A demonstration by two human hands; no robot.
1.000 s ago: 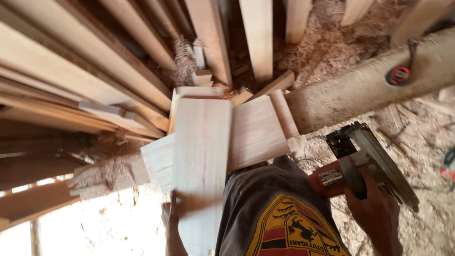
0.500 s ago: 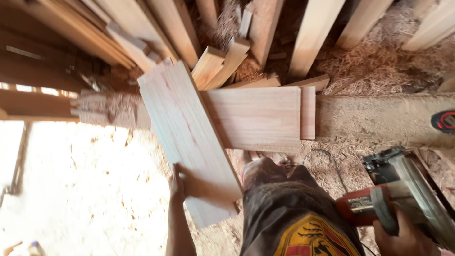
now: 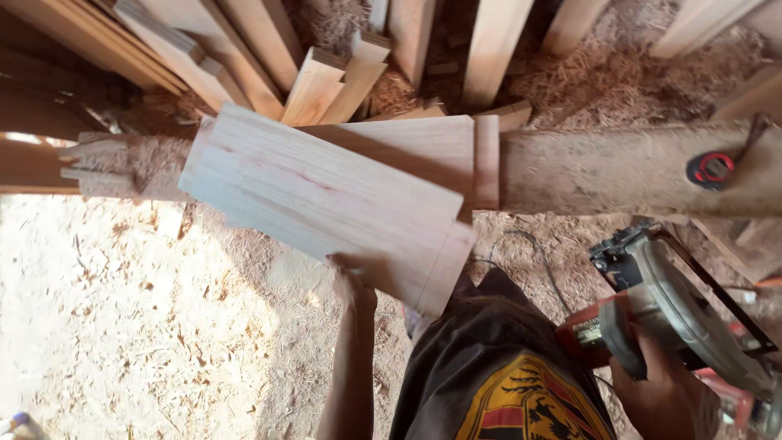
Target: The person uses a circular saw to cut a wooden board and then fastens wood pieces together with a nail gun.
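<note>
The person is standing over a floor covered in sawdust (image 3: 122,342). Their left hand (image 3: 352,281), near the middle of the frame, is gripping the lower edge of a flat, pale wooden board (image 3: 326,204), with the fingers closed around it. The board is tilting across the middle of the frame, from the upper left down toward the person's body. Its upper end is lying over a long, rough beam (image 3: 619,171) that is running across the frame from left to right. A thin pencil line is showing near the lower end of the board.

Their right hand (image 3: 664,391), in the lower right corner, is wrapping tight around the handle of a red and grey circular saw (image 3: 676,318). The saw is hanging low beside the person's body, well apart from the board.

A second flat board (image 3: 423,143) is lying on the beam, partly under the first one. A small round red and black tape measure (image 3: 710,169) is sitting on the beam at the right side. Many long planks (image 3: 244,41) are leaning together along the top of the frame. A thin cord (image 3: 521,244) is lying on the floor just below the beam.
</note>
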